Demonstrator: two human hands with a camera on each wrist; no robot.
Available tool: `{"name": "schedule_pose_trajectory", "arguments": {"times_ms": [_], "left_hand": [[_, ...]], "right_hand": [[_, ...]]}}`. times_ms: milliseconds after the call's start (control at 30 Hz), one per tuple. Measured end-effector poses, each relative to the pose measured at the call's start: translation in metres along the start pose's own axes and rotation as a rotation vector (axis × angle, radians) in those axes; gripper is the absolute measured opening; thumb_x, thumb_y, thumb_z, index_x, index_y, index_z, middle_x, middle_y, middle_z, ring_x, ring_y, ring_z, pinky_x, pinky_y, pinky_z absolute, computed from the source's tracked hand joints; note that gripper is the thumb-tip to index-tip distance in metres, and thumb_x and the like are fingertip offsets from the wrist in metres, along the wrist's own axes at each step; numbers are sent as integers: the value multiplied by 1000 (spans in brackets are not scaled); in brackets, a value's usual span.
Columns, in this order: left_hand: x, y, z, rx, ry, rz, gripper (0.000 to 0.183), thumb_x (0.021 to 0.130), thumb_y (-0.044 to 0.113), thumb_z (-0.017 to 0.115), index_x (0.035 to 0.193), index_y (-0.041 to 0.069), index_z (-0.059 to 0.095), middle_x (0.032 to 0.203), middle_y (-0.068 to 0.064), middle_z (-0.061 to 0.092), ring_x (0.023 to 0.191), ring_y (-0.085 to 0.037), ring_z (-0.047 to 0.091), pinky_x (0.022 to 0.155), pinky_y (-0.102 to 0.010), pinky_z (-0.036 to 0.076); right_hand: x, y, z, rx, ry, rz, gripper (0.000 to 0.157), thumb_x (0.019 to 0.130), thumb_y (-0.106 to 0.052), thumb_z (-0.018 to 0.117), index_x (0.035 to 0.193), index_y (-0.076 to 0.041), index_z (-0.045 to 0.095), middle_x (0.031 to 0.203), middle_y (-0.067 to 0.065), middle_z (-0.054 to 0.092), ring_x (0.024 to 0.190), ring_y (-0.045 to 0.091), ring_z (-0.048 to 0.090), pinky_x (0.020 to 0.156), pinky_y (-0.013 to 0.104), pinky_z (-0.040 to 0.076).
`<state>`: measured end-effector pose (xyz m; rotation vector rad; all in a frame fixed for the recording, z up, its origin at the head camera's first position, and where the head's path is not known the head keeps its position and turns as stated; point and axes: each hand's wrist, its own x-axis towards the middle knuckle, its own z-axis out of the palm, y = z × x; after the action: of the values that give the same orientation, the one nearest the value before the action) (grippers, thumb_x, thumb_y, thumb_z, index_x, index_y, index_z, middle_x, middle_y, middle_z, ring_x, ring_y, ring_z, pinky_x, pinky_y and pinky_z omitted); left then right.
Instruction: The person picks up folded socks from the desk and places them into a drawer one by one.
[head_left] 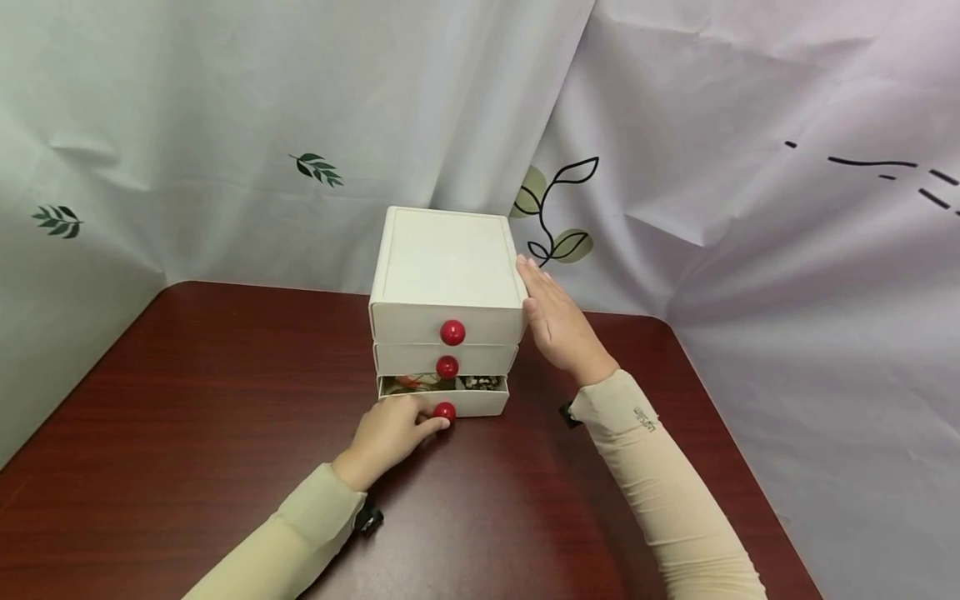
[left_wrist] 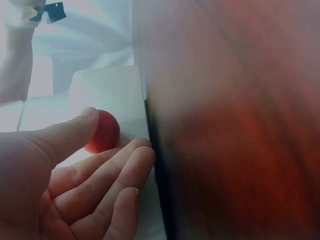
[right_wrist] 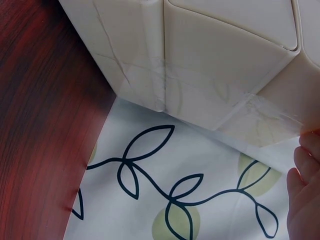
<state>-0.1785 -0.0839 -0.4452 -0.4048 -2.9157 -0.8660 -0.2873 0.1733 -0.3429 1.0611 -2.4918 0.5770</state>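
A white three-drawer box (head_left: pixel 450 258) stands on the table, a round red knob on each drawer. The bottom drawer (head_left: pixel 482 405) is pulled partly out, with small items inside, one of them dark with light spots. My left hand (head_left: pixel 390 437) is at that drawer's front and pinches its red knob (left_wrist: pixel 105 132), thumb on one side and fingers on the other. Against the upper right side of the box, my right hand (head_left: pixel 558 321) rests with straight fingers. In the right wrist view only its fingertips (right_wrist: pixel 311 155) show, beside the box's side wall (right_wrist: pixel 220 65).
The dark red wooden table (head_left: pixel 225 417) extends on both sides of the box. Behind it hangs a pale curtain (head_left: pixel 300 100) with leaf prints. The top drawer's knob (head_left: pixel 452 332) and the middle drawer's knob (head_left: pixel 447 367) stick out above the left hand.
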Motion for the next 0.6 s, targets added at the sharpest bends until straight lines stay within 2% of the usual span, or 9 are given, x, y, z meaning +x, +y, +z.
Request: {"name": "schedule_pose_trajectory", "arguments": {"times_ms": [200, 367, 600], "left_hand": [[8, -3, 0, 0, 12, -25, 17, 88, 34, 79, 78, 22, 74, 71, 10, 62, 70, -15, 56, 57, -35, 48], [11, -6, 0, -7, 32, -46, 16, 90, 35, 77, 82, 22, 75, 70, 8, 63, 64, -14, 53, 51, -35, 45], [13, -4, 1, 23, 31, -47, 19, 91, 35, 77, 80, 20, 73, 67, 7, 61, 62, -14, 52, 50, -34, 44]], "right_hand": [[0, -1, 0, 4, 0, 5, 90, 103, -62, 1, 157, 7, 26, 164, 19, 27, 153, 33, 22, 126, 38, 13], [0, -1, 0, 11, 4, -1, 90, 103, -62, 1, 157, 7, 26, 163, 19, 28, 153, 32, 22, 126, 39, 14], [0, 0, 1, 8, 9, -3, 90, 103, -61, 1, 157, 7, 26, 163, 20, 28, 153, 33, 23, 126, 39, 14]]}}
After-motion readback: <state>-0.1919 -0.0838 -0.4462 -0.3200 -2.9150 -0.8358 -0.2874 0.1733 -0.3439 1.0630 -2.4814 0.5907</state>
